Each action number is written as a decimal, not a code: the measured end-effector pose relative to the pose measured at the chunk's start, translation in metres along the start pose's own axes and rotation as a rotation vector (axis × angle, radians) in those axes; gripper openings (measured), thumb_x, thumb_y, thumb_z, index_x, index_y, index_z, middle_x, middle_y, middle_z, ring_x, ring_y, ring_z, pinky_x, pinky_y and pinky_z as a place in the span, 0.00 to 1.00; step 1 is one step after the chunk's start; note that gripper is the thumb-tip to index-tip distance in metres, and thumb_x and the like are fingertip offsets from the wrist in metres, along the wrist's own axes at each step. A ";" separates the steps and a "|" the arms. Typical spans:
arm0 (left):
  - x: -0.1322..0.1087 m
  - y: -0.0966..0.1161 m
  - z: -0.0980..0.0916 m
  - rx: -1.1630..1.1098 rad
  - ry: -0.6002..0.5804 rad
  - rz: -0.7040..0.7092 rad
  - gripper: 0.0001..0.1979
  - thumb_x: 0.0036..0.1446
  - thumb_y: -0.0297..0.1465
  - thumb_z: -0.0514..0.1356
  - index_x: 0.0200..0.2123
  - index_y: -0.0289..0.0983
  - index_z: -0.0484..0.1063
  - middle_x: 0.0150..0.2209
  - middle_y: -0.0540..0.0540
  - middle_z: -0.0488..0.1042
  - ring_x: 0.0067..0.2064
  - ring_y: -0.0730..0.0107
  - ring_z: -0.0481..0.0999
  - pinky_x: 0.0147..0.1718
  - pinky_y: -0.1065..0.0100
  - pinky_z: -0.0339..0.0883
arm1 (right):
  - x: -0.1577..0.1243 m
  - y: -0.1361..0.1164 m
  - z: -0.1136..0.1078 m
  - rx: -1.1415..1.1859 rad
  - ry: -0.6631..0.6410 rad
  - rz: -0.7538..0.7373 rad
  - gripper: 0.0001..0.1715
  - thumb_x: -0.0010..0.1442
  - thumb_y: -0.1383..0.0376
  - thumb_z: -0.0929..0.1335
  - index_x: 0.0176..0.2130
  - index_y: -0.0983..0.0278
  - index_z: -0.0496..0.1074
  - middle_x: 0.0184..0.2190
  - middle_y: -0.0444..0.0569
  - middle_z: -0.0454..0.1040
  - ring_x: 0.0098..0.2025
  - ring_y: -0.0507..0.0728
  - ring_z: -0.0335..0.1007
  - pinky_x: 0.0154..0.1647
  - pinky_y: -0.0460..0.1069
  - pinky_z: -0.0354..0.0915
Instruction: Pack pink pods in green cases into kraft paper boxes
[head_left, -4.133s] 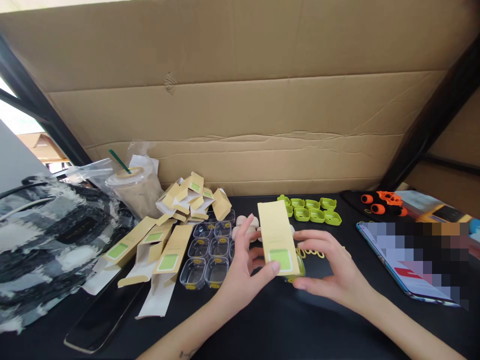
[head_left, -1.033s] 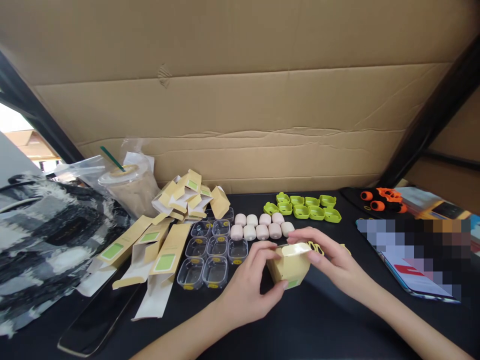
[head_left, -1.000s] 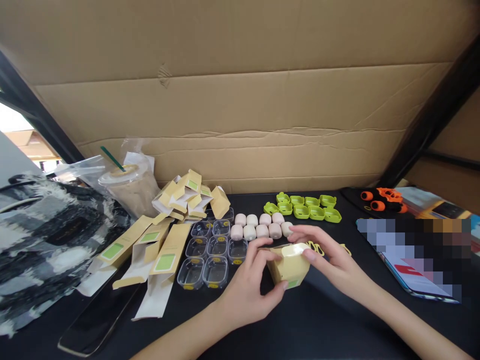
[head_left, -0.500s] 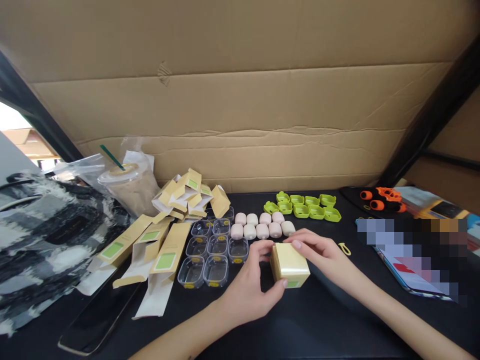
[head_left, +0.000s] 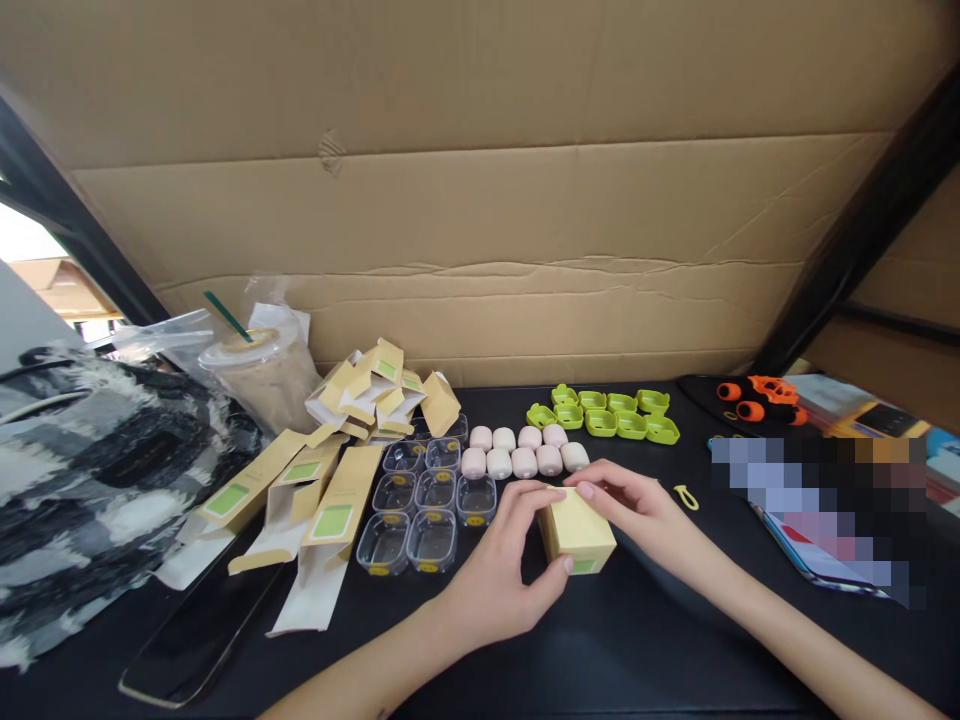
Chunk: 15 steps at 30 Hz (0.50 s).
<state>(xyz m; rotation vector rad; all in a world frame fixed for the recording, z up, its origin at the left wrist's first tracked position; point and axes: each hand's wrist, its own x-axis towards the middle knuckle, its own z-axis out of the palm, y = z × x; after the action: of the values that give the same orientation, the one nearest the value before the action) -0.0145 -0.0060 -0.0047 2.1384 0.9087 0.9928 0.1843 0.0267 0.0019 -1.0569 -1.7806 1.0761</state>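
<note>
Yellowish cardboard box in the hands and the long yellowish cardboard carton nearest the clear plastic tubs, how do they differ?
The box is end-up, its top closed; the long carton lies down, white flap open. The left hand and right hand touch the box; neither touches the carton. Both show green labels.

I see one small pale-tan box, top closed flat, green patch low on front, roughly upright over black table; contact unclear.
</note>
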 end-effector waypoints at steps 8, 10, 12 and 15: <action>0.001 0.000 0.000 0.001 0.003 -0.018 0.24 0.52 0.23 0.57 0.52 0.40 0.58 0.53 0.40 0.61 0.57 0.59 0.63 0.57 0.54 0.59 | 0.000 0.001 0.002 0.003 0.004 0.013 0.16 0.61 0.53 0.65 0.40 0.63 0.73 0.34 0.47 0.74 0.36 0.57 0.70 0.35 0.49 0.65; 0.001 0.000 0.000 -0.001 -0.007 -0.034 0.22 0.52 0.23 0.57 0.51 0.40 0.58 0.52 0.40 0.61 0.57 0.58 0.63 0.57 0.53 0.59 | 0.000 0.003 0.003 -0.012 -0.001 0.012 0.16 0.61 0.53 0.65 0.40 0.63 0.73 0.34 0.48 0.74 0.37 0.57 0.70 0.36 0.50 0.64; 0.001 0.000 0.001 0.000 -0.025 -0.054 0.21 0.52 0.23 0.57 0.50 0.39 0.58 0.52 0.39 0.61 0.58 0.58 0.62 0.57 0.53 0.59 | 0.000 0.003 0.003 -0.032 -0.004 0.015 0.17 0.61 0.53 0.65 0.40 0.63 0.72 0.34 0.49 0.73 0.37 0.57 0.70 0.35 0.50 0.65; 0.001 0.000 0.000 0.001 -0.037 -0.076 0.21 0.53 0.24 0.56 0.50 0.38 0.57 0.53 0.38 0.60 0.58 0.58 0.61 0.57 0.53 0.58 | -0.001 0.000 -0.003 -0.120 -0.023 -0.047 0.19 0.63 0.52 0.62 0.40 0.63 0.72 0.37 0.50 0.73 0.39 0.58 0.70 0.39 0.51 0.66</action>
<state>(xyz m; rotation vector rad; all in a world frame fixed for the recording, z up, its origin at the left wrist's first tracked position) -0.0136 -0.0048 -0.0046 2.0998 0.9651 0.9123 0.1872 0.0270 0.0024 -1.0720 -1.8990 0.9662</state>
